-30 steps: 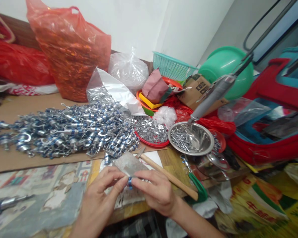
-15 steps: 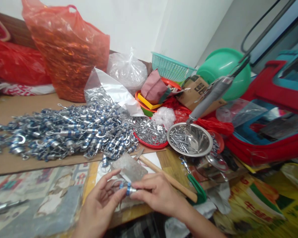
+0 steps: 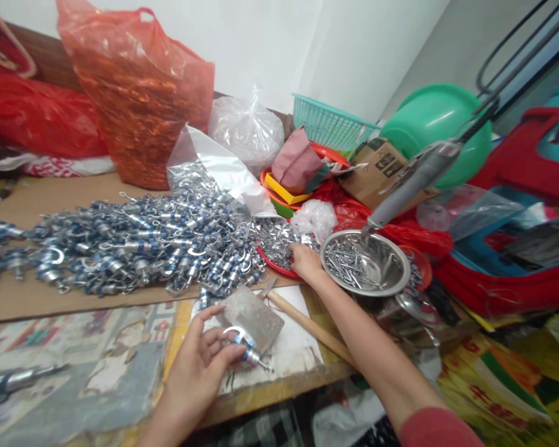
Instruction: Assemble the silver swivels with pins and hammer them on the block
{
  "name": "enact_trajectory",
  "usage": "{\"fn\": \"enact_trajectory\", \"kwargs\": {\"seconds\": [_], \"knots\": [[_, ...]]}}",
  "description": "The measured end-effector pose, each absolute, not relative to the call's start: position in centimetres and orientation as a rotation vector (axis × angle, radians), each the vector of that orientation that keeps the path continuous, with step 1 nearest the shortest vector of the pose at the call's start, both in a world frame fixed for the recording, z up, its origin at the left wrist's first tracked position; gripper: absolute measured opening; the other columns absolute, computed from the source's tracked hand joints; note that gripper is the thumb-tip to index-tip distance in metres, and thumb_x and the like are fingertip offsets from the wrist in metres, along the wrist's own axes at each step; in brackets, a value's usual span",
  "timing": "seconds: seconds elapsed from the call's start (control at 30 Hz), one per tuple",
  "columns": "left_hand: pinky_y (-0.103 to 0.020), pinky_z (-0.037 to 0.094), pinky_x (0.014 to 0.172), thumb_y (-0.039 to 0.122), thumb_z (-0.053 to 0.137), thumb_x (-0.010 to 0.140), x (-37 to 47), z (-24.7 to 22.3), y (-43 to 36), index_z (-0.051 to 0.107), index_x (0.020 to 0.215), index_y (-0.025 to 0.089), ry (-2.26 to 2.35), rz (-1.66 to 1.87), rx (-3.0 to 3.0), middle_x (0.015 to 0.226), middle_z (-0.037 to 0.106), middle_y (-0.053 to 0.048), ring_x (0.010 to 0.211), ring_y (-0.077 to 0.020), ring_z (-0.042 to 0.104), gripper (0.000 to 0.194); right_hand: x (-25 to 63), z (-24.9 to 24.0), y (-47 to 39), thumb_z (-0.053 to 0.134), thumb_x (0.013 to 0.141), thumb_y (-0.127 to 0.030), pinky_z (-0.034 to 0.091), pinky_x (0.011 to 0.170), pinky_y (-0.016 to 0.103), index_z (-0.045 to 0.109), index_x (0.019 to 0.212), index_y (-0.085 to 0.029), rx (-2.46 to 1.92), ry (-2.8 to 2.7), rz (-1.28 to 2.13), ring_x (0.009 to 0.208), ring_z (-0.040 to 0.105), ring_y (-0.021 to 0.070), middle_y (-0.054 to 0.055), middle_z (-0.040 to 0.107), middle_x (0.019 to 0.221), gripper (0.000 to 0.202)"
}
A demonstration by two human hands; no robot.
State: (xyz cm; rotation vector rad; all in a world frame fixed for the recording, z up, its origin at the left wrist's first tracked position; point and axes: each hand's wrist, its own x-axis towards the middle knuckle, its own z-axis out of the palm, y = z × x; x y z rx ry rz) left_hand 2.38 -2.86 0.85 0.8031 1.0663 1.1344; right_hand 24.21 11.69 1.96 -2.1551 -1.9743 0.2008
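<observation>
Our left hand (image 3: 200, 360) pinches a blue-and-silver metal hook fitting (image 3: 250, 355) over the worn white sheet (image 3: 300, 352); our right hand (image 3: 306, 262) reaches into small silver metal pieces (image 3: 276, 239) in the round red tray (image 3: 279, 269), its grip unclear. We'd best hold the fitting steady and pick lightly.
</observation>
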Motion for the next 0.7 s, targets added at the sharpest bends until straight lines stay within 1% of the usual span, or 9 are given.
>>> {"fn": "enact_trajectory", "kwargs": {"seconds": [0.1, 0.2, 0.27, 0.3, 0.37, 0.43, 0.53, 0.6, 0.7], "knots": [[-0.027, 0.052, 0.061, 0.019, 0.069, 0.058, 2.0, 0.5, -2.5, 0.041, 0.105, 0.02, 1.062, 1.119, 0.795, 0.061, 0.062, 0.005, 0.062, -0.015, 0.064, 0.055, 24.4, 2.9, 10.0, 0.046, 0.085, -0.013, 0.043, 0.084, 0.033, 0.059, 0.099, -0.01, -2.003, -1.928, 0.293, 0.097, 0.056, 0.0198, 0.013, 0.059, 0.104, 0.02], [-0.027, 0.052, 0.061, 0.018, 0.069, 0.058, 1.7, 0.2, -2.2, 0.04, 0.106, 0.02, 1.049, 1.091, 0.795, 0.063, 0.063, 0.005, 0.062, -0.0152, 0.064, 0.056, 23.1, 3.6, 6.5, 0.041, 0.088, -0.019, 0.047, 0.067, 0.025, 0.061, 0.095, -0.011, -1.821, -1.941, 0.492, 0.074, 0.061, 0.0135, 0.006, 0.065, 0.082, 0.023], [-0.026, 0.052, 0.061, 0.018, 0.07, 0.057, 1.7, 0.1, -2.1, 0.039, 0.107, 0.02, 1.035, 1.07, 0.788, 0.063, 0.064, 0.004, 0.062, -0.0151, 0.064, 0.058, 21.5, 3.8, 3.6, 0.046, 0.086, -0.022, 0.046, 0.057, 0.021, 0.063, 0.086, -0.013, -1.644, -1.972, 0.712, 0.062, 0.06, 0.0108, 0.001, 0.065, 0.07, 0.02], [-0.026, 0.052, 0.06, 0.017, 0.07, 0.057, 1.7, 0.1, -2.1, 0.039, 0.107, 0.02, 1.029, 1.067, 0.781, 0.063, 0.065, 0.004, 0.062, -0.015, 0.064, 0.059, 20.7, 3.9, 2.4, 0.049, 0.084, -0.021, 0.045, 0.055, 0.02, 0.064, 0.081, -0.014, -1.513, -1.988, 0.853, 0.06, 0.059, 0.0104, 0.0, 0.064, 0.067, 0.017], [-0.025, 0.052, 0.06, 0.017, 0.071, 0.056, 1.8, 0.2, -2.1, 0.04, 0.106, 0.02, 1.021, 1.085, 0.765, 0.062, 0.065, 0.005, 0.061, -0.0144, 0.064, 0.058, 19.2, 4.1, 0.5, 0.055, 0.08, -0.019, 0.044, 0.058, 0.02, 0.066, 0.074, -0.016, -1.309, -2.049, 0.99, 0.064, 0.058, 0.0106, -0.001, 0.063, 0.066, 0.013], [-0.024, 0.052, 0.059, 0.016, 0.07, 0.057, 1.9, 0.2, -2.2, 0.041, 0.105, 0.021, 1.013, 1.116, 0.756, 0.061, 0.064, 0.006, 0.06, -0.0137, 0.064, 0.057, 18.1, 4.2, -0.3, 0.06, 0.077, -0.017, 0.043, 0.063, 0.021, 0.067, 0.071, -0.018, -1.234, -2.143, 0.948, 0.068, 0.057, 0.0115, -0.002, 0.063, 0.066, 0.009], [-0.025, 0.052, 0.058, 0.016, 0.07, 0.057, 2.0, 0.2, -2.2, 0.041, 0.104, 0.02, 1.001, 1.131, 0.765, 0.06, 0.065, 0.006, 0.06, -0.014, 0.064, 0.055, 17.3, 4.3, -0.4, 0.061, 0.076, -0.014, 0.043, 0.062, 0.021, 0.068, 0.07, -0.018, -1.226, -2.179, 0.787, 0.067, 0.057, 0.012, -0.001, 0.062, 0.065, 0.01], [-0.025, 0.052, 0.059, 0.017, 0.07, 0.057, 1.9, 0.1, -2.2, 0.041, 0.105, 0.02, 0.996, 1.113, 0.779, 0.061, 0.066, 0.004, 0.06, -0.0148, 0.064, 0.056, 17.3, 4.0, -0.4, 0.057, 0.077, -0.011, 0.045, 0.062, 0.022, 0.067, 0.072, -0.017, -1.163, -2.148, 0.664, 0.066, 0.058, 0.0124, 0.001, 0.064, 0.067, 0.013], [-0.026, 0.052, 0.059, 0.017, 0.07, 0.057, 1.7, -0.1, -2.2, 0.04, 0.106, 0.019, 0.985, 1.096, 0.791, 0.062, 0.066, 0.004, 0.061, -0.0153, 0.064, 0.057, 17.7, 3.1, -0.8, 0.046, 0.08, -0.006, 0.049, 0.068, 0.025, 0.065, 0.081, -0.016, -0.955, -2.179, 0.444, 0.073, 0.061, 0.0145, 0.005, 0.067, 0.076, 0.021]]}}
